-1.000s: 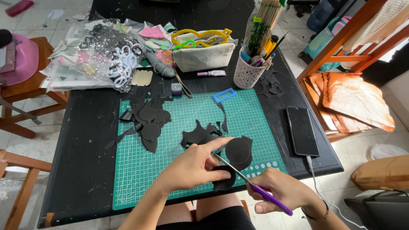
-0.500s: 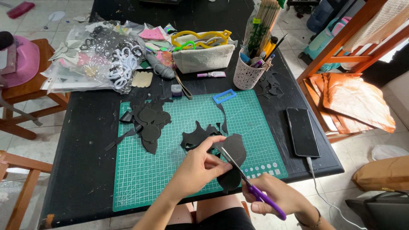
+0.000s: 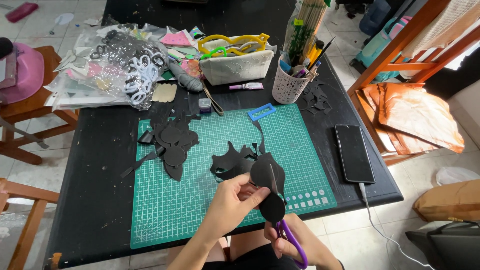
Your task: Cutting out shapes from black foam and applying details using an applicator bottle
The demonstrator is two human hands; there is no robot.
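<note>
Black table (image 3: 100, 200), crowded along its far edge. Green cutting mat (image 3: 200, 200) across the middle of the table, gridded in white. Heap of clear plastic bags (image 3: 107, 75) with small craft pieces at the far left. White fabric pouch (image 3: 240, 65) behind the mat, yellow frames poking out of it. White perforated cup (image 3: 289, 87) full of pens and sticks just right of the pouch. Dark phone (image 3: 354, 152) flat on the table right of the mat, cable at its near end. Pile of black cut shapes (image 3: 170, 142) on the mat's left part, rounded and leaf-like. Small blue rectangular frame (image 3: 261, 111) at the mat's far edge.

Black foam sheet (image 3: 267, 175) lifted above the mat's near right part. Left hand (image 3: 235, 202) at the sheet's left edge, fingers pinching it. Right hand (image 3: 300, 245) low at the frame's bottom, fingers curled through the handles of purple scissors (image 3: 290, 235), blades cutting up into the sheet.
</note>
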